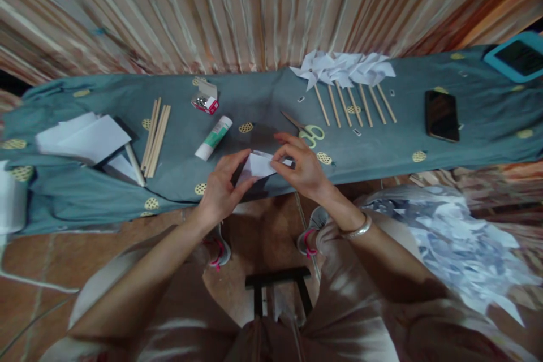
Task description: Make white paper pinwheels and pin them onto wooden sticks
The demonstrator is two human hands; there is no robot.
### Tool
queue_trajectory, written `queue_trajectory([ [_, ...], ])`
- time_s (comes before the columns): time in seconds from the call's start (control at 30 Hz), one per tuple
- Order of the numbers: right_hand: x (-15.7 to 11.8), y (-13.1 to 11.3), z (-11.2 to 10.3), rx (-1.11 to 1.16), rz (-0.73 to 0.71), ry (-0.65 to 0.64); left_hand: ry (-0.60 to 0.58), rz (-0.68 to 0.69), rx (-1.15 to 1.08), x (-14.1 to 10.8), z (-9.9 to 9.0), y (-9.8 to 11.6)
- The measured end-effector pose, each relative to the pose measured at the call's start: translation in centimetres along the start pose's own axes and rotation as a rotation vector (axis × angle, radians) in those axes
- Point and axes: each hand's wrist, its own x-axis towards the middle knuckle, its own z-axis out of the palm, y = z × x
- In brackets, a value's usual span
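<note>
A small folded piece of white paper (259,164) is held between both hands over the near edge of the cloth-covered table. My left hand (221,188) grips its left end, thumb below and index finger above. On the right end, the thumb and index finger of my right hand (302,167) pinch the paper, the other fingers loosely curled. Scissors (311,134) with pale green handles lie just beyond my right hand. Past my left hand rests a white and green glue stick (214,138). Several white paper pinwheels (343,69) on wooden sticks lie in a row at the back.
Loose wooden sticks (156,138) and white paper sheets (87,138) lie on the left, near a white glue gun (136,165). A small open box (206,99) stands behind the glue stick. A phone (442,115) and a blue-framed device (518,57) occupy the right.
</note>
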Motion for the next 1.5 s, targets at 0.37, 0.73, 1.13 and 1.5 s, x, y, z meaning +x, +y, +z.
queue_trajectory([
  [0.37, 1.6, -1.6, -0.2, 0.142, -0.073, -0.033, 0.163, -0.056, -0.183, 2.5, -1.6, 1.0],
  [0.73, 1.9, -2.1, 0.4, 0.305, -0.021, -0.074, 0.169, -0.119, -0.340, 2.7, -1.1, 1.9],
  [1.13, 2.1, -1.8, 0.8, 0.281, 0.052, -0.026, 0.187, -0.158, -0.334, 3.0, -1.8, 1.8],
  [1.5, 2.5, 0.2, 0.4, 0.193, -0.010, 0.102, 0.176, 0.086, 0.051, 3.0, -2.0, 0.0],
])
